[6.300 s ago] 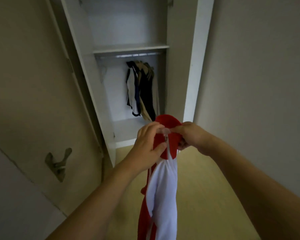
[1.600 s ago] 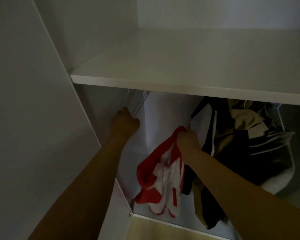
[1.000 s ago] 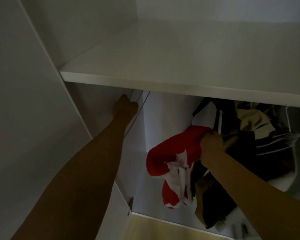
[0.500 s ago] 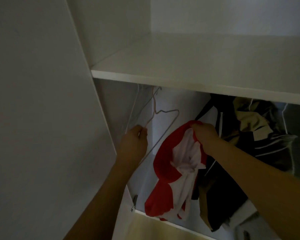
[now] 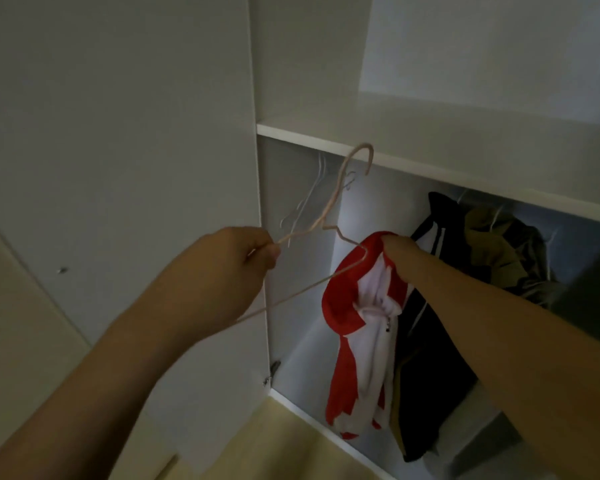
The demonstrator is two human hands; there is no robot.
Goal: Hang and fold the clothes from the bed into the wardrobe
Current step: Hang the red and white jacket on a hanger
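- Hanger (image 5: 326, 216): thin pale wire, now off the rail and out in front of the wardrobe (image 5: 253, 81), hook up near the shelf (image 5: 430, 168) edge. Half a second ago it was only just being lifted clear beneath that shelf.
- Left hand (image 5: 229, 268): fingers curled round the hanger's left shoulder, pinching the wire. A second ago this hand was up under the shelf at the rail.
- Right hand (image 5: 400, 251): clamped on the bunched collar of the jacket (image 5: 357, 327), held close by the hanger's right end; whether cloth and wire touch cannot be told.
- Jacket: red and white, zip showing, dangling from the right hand inside the wardrobe opening (not yet on any hanger).
- Hung clothes (image 5: 482, 271): dark and olive pieces at the right, just behind the jacket.
- Spare hangers (image 5: 309, 199): a few pale wires left on the rail at the far left, dim and hard to count.
- Reading: with the hanger freed and both hands brought close, the fetching part looks finished; the likely next step is feeding the hanger's arm into the jacket's neck, then returning it to the rail.
- Risk: the bunched collar may need opening first, with both hands occupied.
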